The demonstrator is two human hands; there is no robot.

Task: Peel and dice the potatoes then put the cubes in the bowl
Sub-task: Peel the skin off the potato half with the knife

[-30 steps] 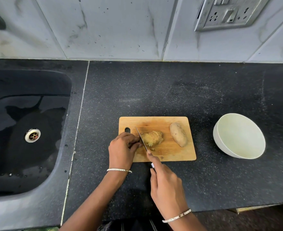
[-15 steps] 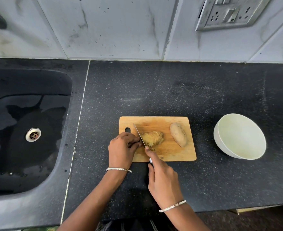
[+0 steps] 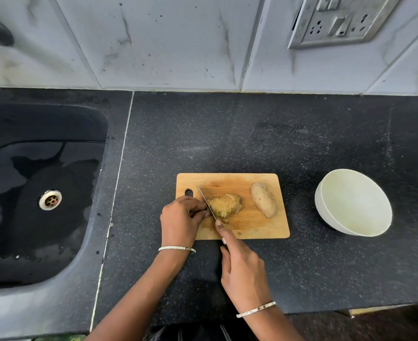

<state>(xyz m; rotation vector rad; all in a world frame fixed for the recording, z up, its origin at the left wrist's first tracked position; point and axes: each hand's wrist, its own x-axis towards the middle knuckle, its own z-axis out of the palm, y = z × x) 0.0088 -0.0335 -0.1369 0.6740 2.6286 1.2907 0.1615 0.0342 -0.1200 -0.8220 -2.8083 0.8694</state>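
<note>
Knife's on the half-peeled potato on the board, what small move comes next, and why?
Probably slide the knife under another strip of skin: the right hand holds its blade against the partly peeled potato, the left hand steadies that potato, skin shows on its far side, and the bowl holds no cubes.

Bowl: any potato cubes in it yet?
No, the bowl is bare white inside; the partly peeled potato and the whole potato both lie on the cutting board.

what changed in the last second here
The right hand slid the knife slightly forward along the left potato's end, then a touch back. The left hand kept its grip on that potato; the right potato, board and bowl stayed put.
</note>
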